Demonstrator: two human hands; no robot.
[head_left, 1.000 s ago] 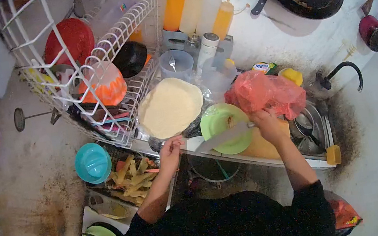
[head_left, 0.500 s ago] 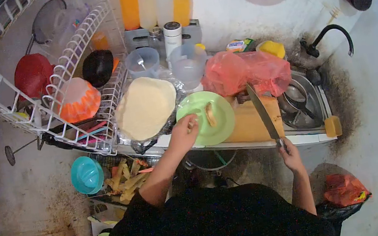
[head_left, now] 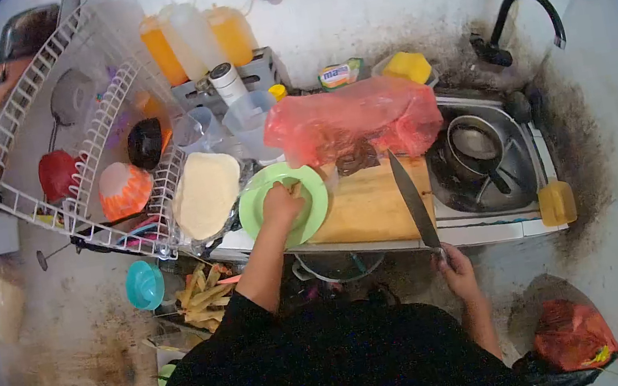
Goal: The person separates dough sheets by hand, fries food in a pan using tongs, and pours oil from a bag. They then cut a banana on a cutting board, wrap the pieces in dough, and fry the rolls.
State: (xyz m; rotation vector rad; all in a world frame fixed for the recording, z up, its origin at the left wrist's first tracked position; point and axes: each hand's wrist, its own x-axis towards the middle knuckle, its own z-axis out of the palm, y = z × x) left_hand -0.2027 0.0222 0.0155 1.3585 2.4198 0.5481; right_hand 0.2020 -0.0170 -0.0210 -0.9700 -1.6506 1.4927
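My left hand (head_left: pixel 283 203) is over the light green plate (head_left: pixel 315 220), fingers curled down and closed at a pale yellowish piece of food (head_left: pixel 295 189). The hand hides part of that piece. In my right hand (head_left: pixel 456 271) is the handle of a large kitchen knife (head_left: pixel 411 200). Its blade points away from me, above the right edge of a wooden cutting board (head_left: pixel 364 213). The plate overlaps the board's left end. A crumpled red plastic bag (head_left: pixel 354 118) lies behind the board, with something dark brown (head_left: pixel 356 157) at its front.
Right of the board is a metal sink (head_left: pixel 528 188) holding a pan (head_left: pixel 475 146), under a black faucet (head_left: pixel 518 18). To the left are a tray of pale creamy food (head_left: pixel 207 194), clear plastic tubs (head_left: pixel 249 126) and a white dish rack (head_left: pixel 49 220). Peels (head_left: pixel 205 296) lie below the counter.
My left hand has moved from the plate's left side onto the piece of food. The knife stays in my right hand. The whole view has shifted and turned slightly.
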